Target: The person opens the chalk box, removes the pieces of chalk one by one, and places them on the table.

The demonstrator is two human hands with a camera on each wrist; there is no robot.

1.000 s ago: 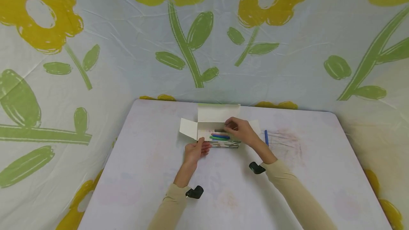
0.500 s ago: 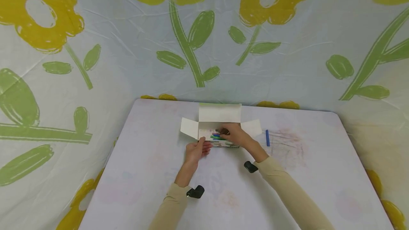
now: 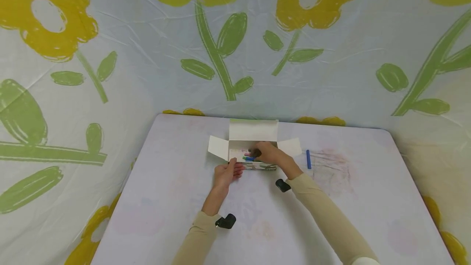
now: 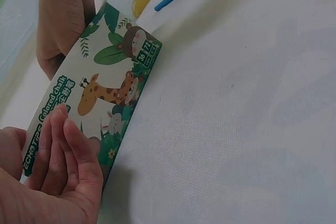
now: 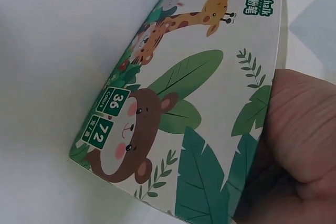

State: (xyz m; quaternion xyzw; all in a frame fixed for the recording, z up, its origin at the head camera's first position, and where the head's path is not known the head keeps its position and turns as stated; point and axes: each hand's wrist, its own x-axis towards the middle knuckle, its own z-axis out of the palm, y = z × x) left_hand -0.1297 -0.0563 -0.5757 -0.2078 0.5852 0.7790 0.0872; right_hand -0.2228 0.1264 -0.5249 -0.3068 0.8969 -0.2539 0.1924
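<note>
An open box of colored chalk (image 3: 259, 167), printed with a giraffe and a bear, stands toward the back of the table. My left hand (image 3: 223, 175) holds its front wall, thumb at the top edge and fingers along the printed face (image 4: 113, 95). My right hand (image 3: 268, 153) reaches down into the box with bent fingers, over several chalk sticks (image 3: 248, 158) in green, blue and pink. Something dark shows at its fingertips, but I cannot tell whether it holds a stick. In both wrist views the box wall hides these fingertips.
A blue chalk stick (image 3: 308, 159) lies on the table right of the box, beside reddish and dark smudges. The lid (image 3: 254, 130) stands up at the back, and side flaps (image 3: 218, 148) spread outward. A flower-printed cloth (image 3: 162, 44) hangs behind the table.
My right hand has moved down and slightly left into the box, covering more of the chalk sticks and uncovering the right flap. The left hand keeps its hold on the front wall.
</note>
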